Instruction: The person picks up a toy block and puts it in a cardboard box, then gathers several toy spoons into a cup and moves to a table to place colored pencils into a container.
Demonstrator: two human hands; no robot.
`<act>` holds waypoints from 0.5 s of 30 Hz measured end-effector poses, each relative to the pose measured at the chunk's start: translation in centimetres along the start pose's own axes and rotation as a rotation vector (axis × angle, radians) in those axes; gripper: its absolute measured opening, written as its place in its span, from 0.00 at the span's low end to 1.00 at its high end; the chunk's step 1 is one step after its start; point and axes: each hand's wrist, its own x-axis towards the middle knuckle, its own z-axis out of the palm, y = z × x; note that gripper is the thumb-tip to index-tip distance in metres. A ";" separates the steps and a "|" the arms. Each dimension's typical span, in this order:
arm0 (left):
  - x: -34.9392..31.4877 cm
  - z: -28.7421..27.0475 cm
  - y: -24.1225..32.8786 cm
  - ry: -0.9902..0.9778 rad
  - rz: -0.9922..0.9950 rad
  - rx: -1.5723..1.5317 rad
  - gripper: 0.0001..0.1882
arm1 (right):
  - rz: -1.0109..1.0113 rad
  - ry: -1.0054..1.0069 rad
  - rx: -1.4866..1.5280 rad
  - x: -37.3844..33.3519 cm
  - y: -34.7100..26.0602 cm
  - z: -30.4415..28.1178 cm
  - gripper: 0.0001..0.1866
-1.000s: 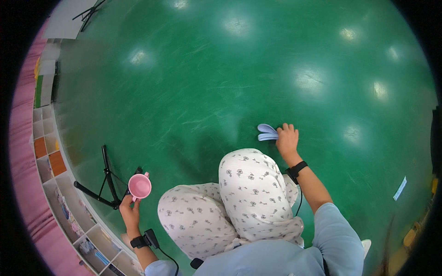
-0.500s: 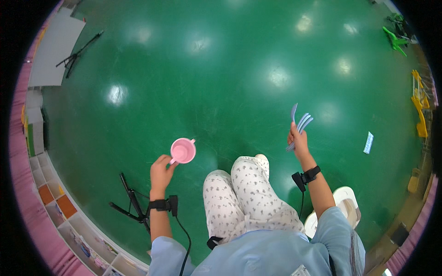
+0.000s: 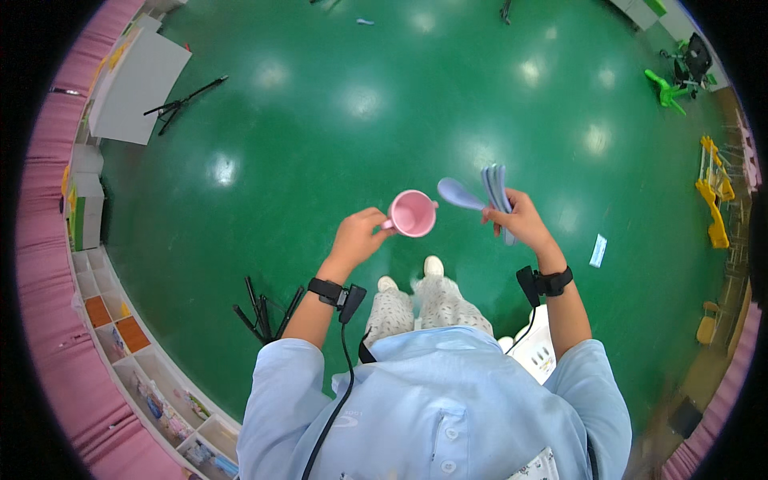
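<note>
Now that the person (image 3: pixel 432 392) has risen, bringing hands closer, I see, at their twelve o'clock, the left hand (image 3: pixel 357 238) pinching the pink cup (image 3: pixel 414 214) by one handle (image 3: pixel 388 225) and, at one o'clock, the right hand (image 3: pixel 523 222) gripping bluish spoons (image 3: pixel 495 188), so both things are just beside each other.

My left hand (image 3: pixel 358 238) grips one handle of a pink two-handled cup (image 3: pixel 413 214); my right hand (image 3: pixel 524 222) holds light-blue utensils (image 3: pixel 498 186), their exact number unclear, one spoon (image 3: pixel 458 194) splayed toward the cup; green floor (image 3: pixel 312 152) beneath; black stand (image 3: pixel 265 318) at lower left.
</note>
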 end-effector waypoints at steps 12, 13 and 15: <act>3.1 -0.4 1.6 -0.109 -0.007 -0.247 0.11 | -0.203 -0.009 -0.179 6.7 -5.3 0.7 0.13; 3.4 -0.9 0.7 -0.099 -0.004 -0.247 0.11 | -0.249 0.081 0.027 7.6 -6.0 1.1 0.13; 4.4 -1.9 -1.4 -0.053 -0.065 -0.282 0.12 | -0.299 0.170 0.230 9.2 -7.2 1.8 0.13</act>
